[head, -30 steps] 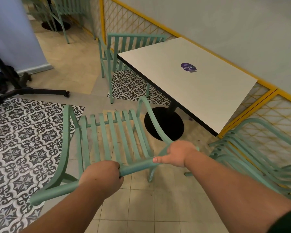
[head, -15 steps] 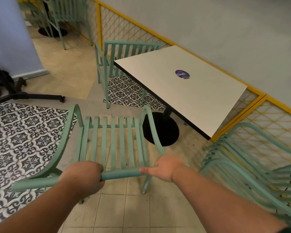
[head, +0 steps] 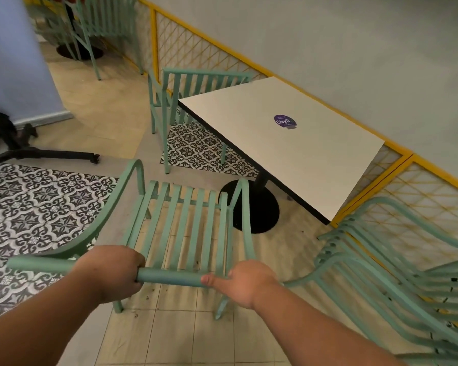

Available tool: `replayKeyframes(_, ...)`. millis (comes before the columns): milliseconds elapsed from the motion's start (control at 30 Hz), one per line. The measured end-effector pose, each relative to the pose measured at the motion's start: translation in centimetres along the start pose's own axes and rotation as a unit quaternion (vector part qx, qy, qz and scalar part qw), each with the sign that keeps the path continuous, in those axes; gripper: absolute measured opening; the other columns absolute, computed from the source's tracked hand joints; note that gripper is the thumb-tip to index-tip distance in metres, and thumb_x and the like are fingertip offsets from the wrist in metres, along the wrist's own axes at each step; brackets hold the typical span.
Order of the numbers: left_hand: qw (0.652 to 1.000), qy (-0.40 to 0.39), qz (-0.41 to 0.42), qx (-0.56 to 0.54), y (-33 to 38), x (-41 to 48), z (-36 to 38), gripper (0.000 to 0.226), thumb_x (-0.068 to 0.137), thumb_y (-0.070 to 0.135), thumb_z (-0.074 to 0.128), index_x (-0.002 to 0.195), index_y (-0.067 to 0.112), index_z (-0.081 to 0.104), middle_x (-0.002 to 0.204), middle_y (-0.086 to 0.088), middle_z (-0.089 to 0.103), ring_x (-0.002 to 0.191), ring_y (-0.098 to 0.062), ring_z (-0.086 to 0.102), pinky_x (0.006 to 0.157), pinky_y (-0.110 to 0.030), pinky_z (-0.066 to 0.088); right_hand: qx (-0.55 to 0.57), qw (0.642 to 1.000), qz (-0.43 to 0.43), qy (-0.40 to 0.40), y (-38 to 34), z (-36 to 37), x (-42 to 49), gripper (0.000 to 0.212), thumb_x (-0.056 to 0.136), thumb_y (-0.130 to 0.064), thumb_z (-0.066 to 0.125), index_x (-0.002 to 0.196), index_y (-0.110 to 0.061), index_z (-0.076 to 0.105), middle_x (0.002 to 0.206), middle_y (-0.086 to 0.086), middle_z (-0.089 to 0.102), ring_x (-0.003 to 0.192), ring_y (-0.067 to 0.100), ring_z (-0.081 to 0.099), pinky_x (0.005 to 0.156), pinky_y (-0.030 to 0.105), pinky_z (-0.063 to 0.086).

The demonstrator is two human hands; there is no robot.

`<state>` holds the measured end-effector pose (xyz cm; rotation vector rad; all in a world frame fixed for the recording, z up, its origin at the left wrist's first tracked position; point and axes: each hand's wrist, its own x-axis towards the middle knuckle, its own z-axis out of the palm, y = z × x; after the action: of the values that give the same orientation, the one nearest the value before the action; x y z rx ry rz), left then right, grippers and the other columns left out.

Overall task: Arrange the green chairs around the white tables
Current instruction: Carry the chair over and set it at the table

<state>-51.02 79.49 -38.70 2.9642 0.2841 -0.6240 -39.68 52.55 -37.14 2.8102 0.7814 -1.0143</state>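
left hand (head: 114,273) + right hand (head: 245,282) grip green chair (head: 185,223) top rail — near white table (head: 288,151)

Stacked chairs (head: 421,294) cut by right edge; far chairs (head: 109,22) blurred.

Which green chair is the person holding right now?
The near chair, right in front: the left hand and right hand both grip its top rail. The far chair beyond the white table and the stacked chairs on the right go untouched.
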Motion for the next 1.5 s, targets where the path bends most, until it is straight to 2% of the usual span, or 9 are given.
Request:
replayKeyframes(167, 0.999, 0.031, 0.007, -0.003, 0.2, -0.5, -0.1, 0.058, 0.067, 0.083, 0.040, 0.097, 0.042, 0.067, 0.083, 0.018, 0.067, 0.078, 0.000, 0.060, 0.074, -0.025, 0.052, 0.005, 0.999, -0.009, 0.034, 0.4, 0.4, 0.2, 0.100, 0.049, -0.112, 0.007, 0.064, -0.023, 0.049, 0.062, -0.002, 0.049, 0.057, 0.018, 0.052, 0.052, 0.033, 0.040)
replayKeyframes(267, 0.982, 0.178, -0.035, -0.045, 0.8, -2.0, 1.1, 0.083, 0.074, 0.096, 0.031, 0.131, 0.043, 0.058, 0.144, 0.007, 0.056, 0.138, -0.021, 0.043, 0.113, -0.048, 0.027, 0.037, 0.997, -0.019, 0.060, 0.9, 0.5, 0.4, 0.100, 0.051, -0.112, 0.010, 0.066, -0.022, 0.052, 0.066, -0.005, 0.053, 0.060, 0.015, 0.054, 0.053, 0.032, 0.038)
replayKeyframes(367, 0.895, 0.297, -0.258, -0.211, 2.9, -2.8, 2.2, 0.085, 0.081, 0.079, 0.045, 0.151, 0.032, 0.034, 0.167, -0.009, 0.018, 0.154, -0.032, 0.008, 0.119, -0.059, 0.007, 0.094, 0.994, -0.037, 0.043, 1.6, 0.6, 0.5, 0.083, 0.060, -0.105, 0.028, 0.075, -0.030, 0.058, 0.072, -0.008, 0.060, 0.068, 0.012, 0.059, 0.057, 0.033, 0.040)
replayKeyframes(467, 0.796, 0.244, -0.418, -0.364, 4.0, -2.2, 2.1, 0.113, 0.077, 0.055, 0.072, 0.161, 0.017, 0.006, 0.169, -0.018, -0.008, 0.154, -0.041, -0.007, 0.121, -0.060, 0.001, 0.141, 0.988, -0.059, 0.011, 2.6, -0.1, 0.7, 0.073, 0.066, -0.093, 0.044, 0.106, -0.036, 0.067, 0.092, -0.013, 0.064, 0.086, 0.007, 0.062, 0.068, 0.031, 0.046)
replayKeyframes(533, 0.779, 0.205, -0.448, -0.388, 3.7, -1.3, 1.6, 0.124, 0.078, 0.046, 0.078, 0.161, 0.008, -0.006, 0.167, -0.022, -0.018, 0.153, -0.041, -0.016, 0.122, -0.056, 0.000, 0.141, 0.986, -0.088, 0.007, 3.2, -0.7, 0.9, 0.073, 0.071, -0.088, 0.050, 0.122, -0.039, 0.067, 0.108, -0.015, 0.066, 0.099, 0.005, 0.062, 0.082, 0.030, 0.051)
replayKeyframes(667, 0.810, 0.149, -0.477, -0.307, 3.9, 0.4, 1.8, 0.117, 0.073, 0.050, 0.073, 0.162, 0.008, 0.011, 0.167, -0.025, -0.012, 0.149, -0.049, -0.022, 0.121, -0.061, 0.012, 0.132, 0.985, -0.105, -0.024, 3.3, -0.4, 1.4, 0.046, 0.084, -0.080, 0.051, 0.084, -0.040, 0.073, 0.081, -0.014, 0.063, 0.077, 0.004, 0.059, 0.071, 0.030, 0.048)
replayKeyframes(867, 0.847, 0.090, -0.472, -0.227, 3.7, 0.3, 1.4, 0.104, 0.074, 0.055, 0.057, 0.158, 0.003, 0.025, 0.166, -0.027, 0.009, 0.146, -0.059, -0.016, 0.121, -0.063, 0.011, 0.132, 0.986, -0.097, -0.043, 2.7, -0.4, 1.0, 0.059, 0.087, -0.081, 0.046, 0.060, -0.028, 0.052, 0.062, -0.008, 0.046, 0.056, 0.010, 0.045, 0.059, 0.032, 0.037)
replayKeyframes(1200, 0.889, 0.080, -0.427, -0.146, 1.2, -0.1, 1.1, 0.100, 0.076, 0.057, 0.053, 0.154, -0.002, 0.031, 0.163, -0.029, 0.019, 0.149, -0.055, -0.004, 0.119, -0.066, -0.008, 0.148, 0.984, -0.090, -0.030, 0.3, 1.5, -0.8, 0.067, 0.080, -0.087, 0.039, 0.065, -0.023, 0.051, 0.064, -0.002, 0.045, 0.060, 0.016, 0.047, 0.062, 0.035, 0.039)
replayKeyframes(1500, 0.913, 0.087, -0.373, -0.141, -2.3, 1.4, 0.6, 0.078, 0.076, 0.052, 0.057, 0.132, -0.001, 0.050, 0.157, -0.030, 0.030, 0.148, -0.055, 0.002, 0.120, -0.070, 0.007, 0.173, 0.982, -0.073, -0.035, -2.6, 2.8, -1.4, 0.066, 0.087, -0.083, 0.034, 0.072, -0.022, 0.052, 0.068, 0.000, 0.049, 0.061, 0.016, 0.049, 0.061, 0.036, 0.039)
